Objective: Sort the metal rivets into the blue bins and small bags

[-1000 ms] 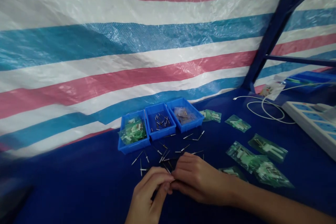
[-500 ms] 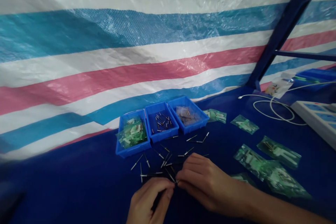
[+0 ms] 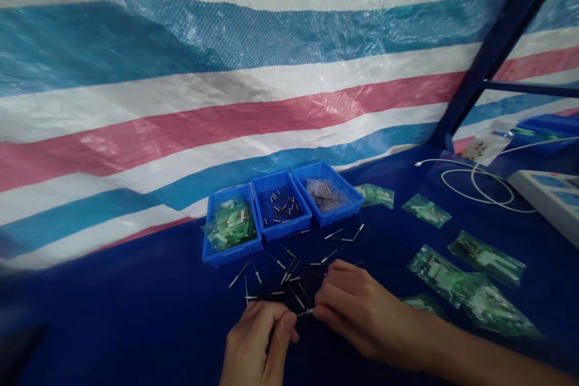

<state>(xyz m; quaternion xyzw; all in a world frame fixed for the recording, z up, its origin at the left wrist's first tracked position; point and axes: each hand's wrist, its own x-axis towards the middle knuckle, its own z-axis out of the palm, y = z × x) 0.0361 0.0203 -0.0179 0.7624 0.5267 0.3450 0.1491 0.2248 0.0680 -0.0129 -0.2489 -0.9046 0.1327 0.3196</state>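
Between my two hands a thin metal blind rivet [image 3: 305,312] stretches sideways, its middle showing. My left hand [image 3: 262,338] pinches its left end between thumb and forefinger. The right end goes into the closed fingers of my right hand [image 3: 357,307], which hide it. Several loose blind rivets [image 3: 296,297] lie scattered on the dark blue table just beyond my fingers, pointing in different directions. More of them lie in the middle blue bin [image 3: 281,210] behind.
The left blue bin [image 3: 233,223] holds green-and-white packets; the right blue bin [image 3: 326,193] holds clear bags. Several green-tinted plastic packets [image 3: 488,259] lie to the right. Farther right are a white cable [image 3: 479,193] and a pale device [image 3: 549,196]. A striped sheet [image 3: 226,114] hangs behind.
My hands have drawn slightly apart, and more of the blind rivet shows between them. The whole view has shifted a little.
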